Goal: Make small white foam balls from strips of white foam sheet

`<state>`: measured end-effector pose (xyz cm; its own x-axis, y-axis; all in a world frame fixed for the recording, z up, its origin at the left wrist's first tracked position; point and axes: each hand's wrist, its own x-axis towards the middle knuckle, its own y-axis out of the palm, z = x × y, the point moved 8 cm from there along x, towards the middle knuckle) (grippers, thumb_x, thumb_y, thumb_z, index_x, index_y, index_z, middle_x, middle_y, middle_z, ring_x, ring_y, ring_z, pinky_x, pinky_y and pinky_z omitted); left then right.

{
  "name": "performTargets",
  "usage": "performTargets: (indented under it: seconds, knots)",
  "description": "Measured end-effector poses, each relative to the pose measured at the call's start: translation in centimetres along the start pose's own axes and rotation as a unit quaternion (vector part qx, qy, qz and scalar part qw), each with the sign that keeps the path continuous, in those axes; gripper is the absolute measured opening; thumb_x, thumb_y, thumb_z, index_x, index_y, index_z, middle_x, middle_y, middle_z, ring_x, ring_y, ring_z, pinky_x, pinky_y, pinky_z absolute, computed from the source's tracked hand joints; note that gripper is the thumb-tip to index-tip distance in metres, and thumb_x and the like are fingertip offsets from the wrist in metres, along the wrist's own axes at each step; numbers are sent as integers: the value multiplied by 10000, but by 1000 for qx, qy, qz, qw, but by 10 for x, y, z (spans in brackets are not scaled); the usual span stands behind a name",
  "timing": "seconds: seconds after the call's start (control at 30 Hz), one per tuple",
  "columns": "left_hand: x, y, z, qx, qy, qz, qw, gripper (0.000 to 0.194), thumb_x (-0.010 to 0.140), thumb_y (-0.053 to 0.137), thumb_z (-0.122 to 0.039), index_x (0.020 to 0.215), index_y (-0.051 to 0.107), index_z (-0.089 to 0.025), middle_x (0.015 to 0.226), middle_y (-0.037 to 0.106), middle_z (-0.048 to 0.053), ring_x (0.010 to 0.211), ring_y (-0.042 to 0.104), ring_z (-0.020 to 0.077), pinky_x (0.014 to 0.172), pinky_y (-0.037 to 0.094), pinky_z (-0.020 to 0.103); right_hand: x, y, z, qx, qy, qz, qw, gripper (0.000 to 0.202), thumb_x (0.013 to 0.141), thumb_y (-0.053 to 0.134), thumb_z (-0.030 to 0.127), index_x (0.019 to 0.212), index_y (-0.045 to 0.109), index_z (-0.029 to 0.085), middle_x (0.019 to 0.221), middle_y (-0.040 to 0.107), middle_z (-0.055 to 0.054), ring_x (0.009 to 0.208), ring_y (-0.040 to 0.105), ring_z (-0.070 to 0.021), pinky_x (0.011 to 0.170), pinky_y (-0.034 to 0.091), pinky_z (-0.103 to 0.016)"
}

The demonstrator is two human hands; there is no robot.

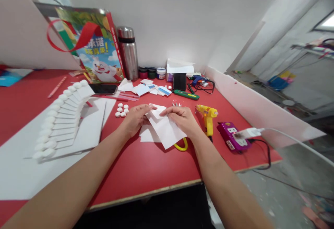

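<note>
In the head view, the left hand is pinching the upper left part of a folded white paper, its thumb and index finger nearly closed on the edge and its other fingers curling beneath. The right hand is holding the same paper from the other side, its index finger stretching across the top toward the left hand and its thumb lying close under that finger. The paper is hanging at a tilt between the two hands, above the front middle of the red table, and is partly covering some white sheets. A yellow handle loop is showing beside the paper's lower right corner. To the left, small white discs are lying in a cluster near the left hand, and a curved white model edged with round white pieces is resting on white board. Behind the hands, paper scraps, pink strips and a green cutter are lying on the table, with a dark phone in front of a colorful bag. A steel flask is standing beside the bag. To the right, a yellow glue gun is lying near a purple power strip.
</note>
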<state>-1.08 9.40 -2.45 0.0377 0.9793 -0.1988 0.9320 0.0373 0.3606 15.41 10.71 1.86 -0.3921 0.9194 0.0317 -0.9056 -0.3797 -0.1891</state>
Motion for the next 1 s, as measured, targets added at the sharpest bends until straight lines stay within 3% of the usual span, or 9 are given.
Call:
performTargets:
  seconds: [0.23,0.37,0.47,0.6,0.73,1.0]
  knots:
    - [0,2,-4,0,23,19,1000,331,644,873,-307,893,757,-122,678,700,23,605,637,140,599,532,259,1,0,1,-19,-8,8,1000,257,751,532,242,827,766,167,612,597,19,477,415,-77,471,269,-231]
    - [3,-2,-6,-1,46,27,999,358,676,859,-287,975,755,-121,736,732,43,662,670,158,664,564,293,4,-11,-2,-26,-21,-51,998,201,752,520,204,736,718,174,616,560,26,501,390,-75,490,274,-233]
    - [4,-4,-6,25,59,27,998,379,700,852,-307,1011,751,-116,770,741,52,691,680,157,658,570,278,6,-18,-9,29,-4,-98,995,128,792,583,262,842,682,197,661,585,28,544,474,-95,513,337,-230]
    - [5,-1,-4,43,65,36,996,384,713,846,-347,1004,750,-116,776,745,54,684,684,151,646,582,265,7,-5,-17,39,51,-40,997,393,778,739,432,1103,657,226,808,702,-10,639,617,-152,558,447,-261]
    - [5,0,-3,41,64,37,996,375,678,873,-368,925,746,-116,724,733,38,638,682,135,614,589,239,5,6,-20,3,73,8,997,350,704,820,357,1005,742,195,794,728,-18,628,631,-147,569,461,-259]
    - [1,4,-10,24,62,83,994,329,719,846,-297,993,779,-128,763,776,70,568,722,168,587,609,267,3,-2,-19,172,91,-7,981,362,606,876,294,949,814,197,715,742,-7,534,586,-107,498,405,-229]
